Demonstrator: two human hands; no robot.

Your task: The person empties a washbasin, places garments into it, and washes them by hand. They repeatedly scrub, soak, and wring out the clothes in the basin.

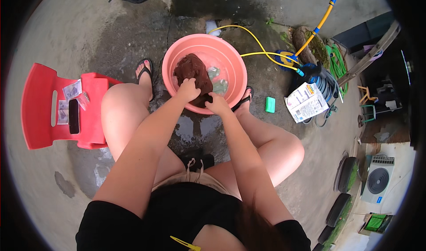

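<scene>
In front of me a pink plastic basin (238,63) stands on the wet concrete between my feet. A wet, dark brown cloth (193,66) is bunched up in its left half. My left hand (189,89) grips the cloth's near part with the fingers closed. Close to the basin's near rim, my right hand (217,103) pinches a darker lower fold of the same cloth. Pale green fabric (219,86) lies in shallow water to the right of the brown cloth, apart from both hands.
A red plastic chair (36,108) at left carries a phone (74,116), banknotes (72,90) and a small clear bag (84,100). Right of the basin lie a green soap bar (270,104) and a white printed bag (306,102). A yellow hose (256,39) runs behind the basin to coiled hoses (324,88).
</scene>
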